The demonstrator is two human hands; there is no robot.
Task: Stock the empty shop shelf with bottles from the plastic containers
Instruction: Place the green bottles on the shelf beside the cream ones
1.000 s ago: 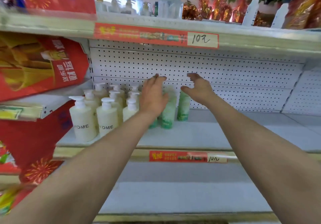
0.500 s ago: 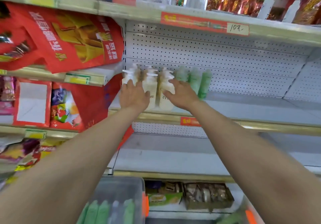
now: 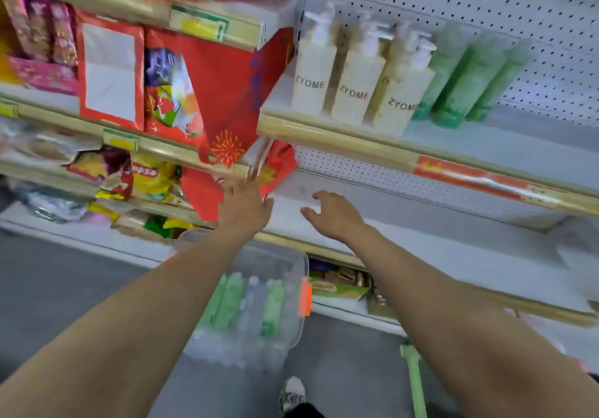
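Bottles (image 3: 355,90) stand on the upper shelf (image 3: 340,140), more lie in the clear bin (image 3: 278,255) under our arms; our left hand (image 3: 244,205) and right hand (image 3: 337,215) hover with loose, spread fingers, both empty

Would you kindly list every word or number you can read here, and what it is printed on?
"ZYOME": front of three cream plastic pump bottles.
Red price strip on the shelf edge: too blurred to read.
Yellow snack packet: print too blurred to read.
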